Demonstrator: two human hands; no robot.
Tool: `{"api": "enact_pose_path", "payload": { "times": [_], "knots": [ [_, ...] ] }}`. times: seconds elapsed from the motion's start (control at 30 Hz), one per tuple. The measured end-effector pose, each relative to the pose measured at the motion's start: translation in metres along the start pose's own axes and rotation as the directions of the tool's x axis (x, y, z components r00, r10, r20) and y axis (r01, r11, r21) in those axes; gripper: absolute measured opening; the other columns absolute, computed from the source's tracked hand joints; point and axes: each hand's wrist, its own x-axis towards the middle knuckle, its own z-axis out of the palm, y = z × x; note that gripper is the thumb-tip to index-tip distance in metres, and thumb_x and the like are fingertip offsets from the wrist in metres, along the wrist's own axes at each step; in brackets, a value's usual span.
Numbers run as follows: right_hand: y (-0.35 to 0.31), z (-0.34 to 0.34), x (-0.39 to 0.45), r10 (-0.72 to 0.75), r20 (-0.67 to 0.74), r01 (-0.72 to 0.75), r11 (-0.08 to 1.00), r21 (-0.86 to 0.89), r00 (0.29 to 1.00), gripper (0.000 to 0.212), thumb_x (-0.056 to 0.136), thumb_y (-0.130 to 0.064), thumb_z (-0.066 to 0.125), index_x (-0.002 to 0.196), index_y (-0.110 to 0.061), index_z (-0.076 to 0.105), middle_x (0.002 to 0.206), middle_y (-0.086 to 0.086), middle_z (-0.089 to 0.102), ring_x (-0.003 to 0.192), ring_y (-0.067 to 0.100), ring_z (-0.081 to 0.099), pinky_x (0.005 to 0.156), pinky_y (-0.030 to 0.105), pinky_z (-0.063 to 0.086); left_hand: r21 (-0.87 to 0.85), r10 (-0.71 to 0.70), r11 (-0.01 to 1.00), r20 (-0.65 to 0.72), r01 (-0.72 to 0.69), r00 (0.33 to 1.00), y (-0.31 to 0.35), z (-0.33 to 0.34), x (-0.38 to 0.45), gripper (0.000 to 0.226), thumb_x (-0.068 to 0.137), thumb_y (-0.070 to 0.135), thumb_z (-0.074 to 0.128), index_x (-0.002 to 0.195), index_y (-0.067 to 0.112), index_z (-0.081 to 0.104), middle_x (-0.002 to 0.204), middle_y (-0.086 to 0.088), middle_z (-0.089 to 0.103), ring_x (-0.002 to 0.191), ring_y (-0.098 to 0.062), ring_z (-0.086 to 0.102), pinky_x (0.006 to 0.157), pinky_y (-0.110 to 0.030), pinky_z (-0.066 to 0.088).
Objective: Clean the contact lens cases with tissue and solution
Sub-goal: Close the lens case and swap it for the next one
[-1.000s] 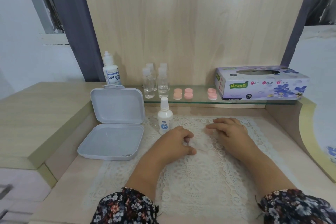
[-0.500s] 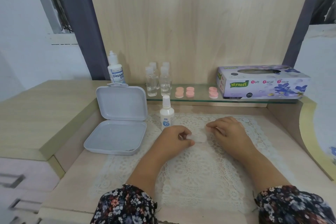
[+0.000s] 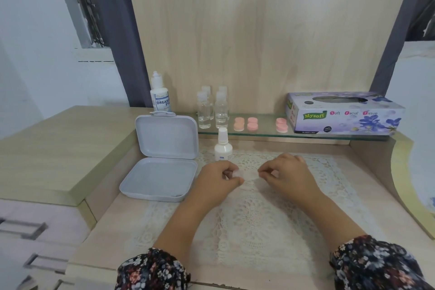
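Lens case point(image 3: 246, 174), pale and clear, now sits lifted between my hands over the lace mat point(image 3: 259, 219): left hand point(image 3: 217, 178) and right hand point(image 3: 286, 175) each pinch one end, closer together than before. I judge I'm about to unscrew it.

Two bare forearms, each ending in a dark sleeve at the near edge. Left sleeve point(image 3: 150, 271) and right sleeve point(image 3: 376, 266) in black fabric, printed all over with small flowers in white, pink, red and pale blue. No rings, no watch, no bracelets visible.
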Motion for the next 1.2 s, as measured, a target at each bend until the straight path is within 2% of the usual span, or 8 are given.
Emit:
{"api": "enact_pose_path", "payload": {
  "times": [0.23,0.43,0.57,0.73,0.93,1.03,1.13,1.2],
  "knots": [
    [-0.029,0.008,0.012,0.018,0.01,-0.018,1.0,0.0,1.0,0.012,0.087,-0.044,0.062,0.085,-0.036,0.07,0.078,-0.02,0.066,0.087,0.002,0.05,0.088,0.028,0.027,0.031,0.007,1.0,-0.089,-0.004,0.996,-0.004,-0.033,-0.009,0.015,0.08,0.023,0.075,0.092,0.028,0.068,0.076,0.012,0.056,0.066,-0.002,0.051,0.073,-0.022,0.045],
    [-0.066,0.019,0.023,-0.03,0.023,0.029,0.999,0.026,0.999,0.019,0.088,-0.047,0.059,0.078,-0.031,0.062,0.077,-0.014,0.064,0.082,0.007,0.053,0.088,0.028,0.032,0.033,-0.003,0.999,-0.209,0.01,0.978,-0.014,-0.071,-0.01,0.016,0.08,0.017,0.075,0.094,0.022,0.069,0.077,0.009,0.057,0.063,-0.003,0.049,0.062,-0.008,0.04],
    [-0.088,0.028,0.026,-0.025,0.068,0.022,0.999,0.038,0.997,0.023,0.088,-0.047,0.059,0.075,-0.028,0.056,0.077,-0.012,0.062,0.08,0.01,0.054,0.08,0.029,0.031,0.091,0.004,0.996,-0.281,0.022,0.96,-0.026,-0.094,-0.01,0.016,0.08,0.015,0.074,0.096,0.016,0.068,0.075,0.008,0.056,0.063,-0.002,0.049,0.062,-0.009,0.039],
    [-0.107,0.038,0.027,-0.023,0.113,0.017,0.999,0.05,0.993,0.022,0.09,-0.043,0.058,0.083,-0.023,0.062,0.083,-0.008,0.066,0.081,0.013,0.058,0.081,0.029,0.04,0.261,0.036,0.965,-0.284,0.041,0.958,-0.041,-0.112,-0.009,0.022,0.082,0.017,0.072,0.103,0.015,0.066,0.075,0.007,0.054,0.065,-0.004,0.049,0.062,-0.014,0.039],
    [-0.117,0.048,0.024,-0.041,0.144,0.035,0.998,0.046,0.989,0.017,0.09,-0.038,0.059,0.087,-0.022,0.064,0.085,-0.01,0.066,0.081,0.012,0.059,0.082,0.03,0.044,0.55,0.228,0.83,-0.174,-0.097,0.958,-0.051,-0.112,-0.014,0.031,0.088,0.016,0.065,0.119,0.014,0.062,0.096,-0.003,0.058,0.088,-0.02,0.055,0.08,-0.031,0.043],
    [-0.118,0.05,0.023,-0.046,0.153,0.039,0.998,0.047,0.987,0.016,0.09,-0.037,0.059,0.087,-0.022,0.065,0.085,-0.01,0.067,0.082,0.012,0.059,0.083,0.031,0.044,0.664,0.334,0.721,-0.082,-0.199,0.939,-0.053,-0.11,-0.018,0.03,0.08,0.007,0.073,0.109,0.009,0.067,0.093,-0.009,0.063,0.086,-0.029,0.061,0.069,-0.038,0.049],
    [-0.117,0.051,0.023,-0.046,0.161,0.038,0.998,0.05,0.986,0.016,0.09,-0.037,0.059,0.086,-0.023,0.064,0.085,-0.011,0.066,0.082,0.012,0.059,0.084,0.031,0.043,0.728,0.429,0.631,-0.037,-0.27,0.902,-0.06,-0.11,-0.017,0.039,0.059,-0.002,0.085,0.093,0.009,0.07,0.077,-0.006,0.063,0.067,-0.027,0.063,0.049,-0.034,0.052],
    [-0.116,0.051,0.023,-0.046,0.161,0.039,0.998,0.046,0.986,0.016,0.09,-0.037,0.059,0.085,-0.023,0.063,0.084,-0.011,0.065,0.081,0.011,0.058,0.083,0.03,0.042,0.741,0.46,0.607,-0.031,-0.289,0.887,-0.06,-0.11,-0.016,0.041,0.056,-0.004,0.086,0.091,0.009,0.071,0.075,-0.005,0.063,0.064,-0.026,0.062,0.047,-0.033,0.052]
  ]
}}
